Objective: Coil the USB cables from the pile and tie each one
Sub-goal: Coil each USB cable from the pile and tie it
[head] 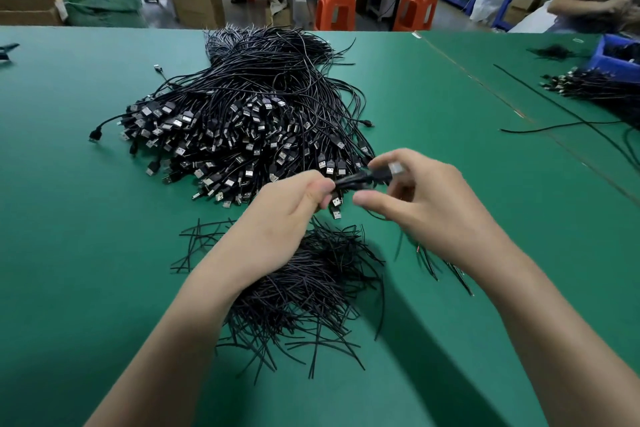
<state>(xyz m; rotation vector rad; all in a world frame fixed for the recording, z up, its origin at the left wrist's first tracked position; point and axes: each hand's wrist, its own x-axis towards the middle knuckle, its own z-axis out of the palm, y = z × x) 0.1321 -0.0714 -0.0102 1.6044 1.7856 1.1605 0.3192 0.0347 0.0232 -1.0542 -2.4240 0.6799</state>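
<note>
Head view | progress: early, I judge; big pile (242, 121) of loose USB cables waits on the green table (86, 253), no finished coil near the hands | held cable (360, 180) above pile's near edge, short bundle, long axis left-right, plug end rightward | left hand (294, 204) pinches left end | right hand (415, 204) clamps plug end | tie heap (311, 288) below wrists

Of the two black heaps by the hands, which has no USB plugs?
The nearer heap, closest to the camera: short bare strands only. The big pile behind it shows silver plugs.
</note>
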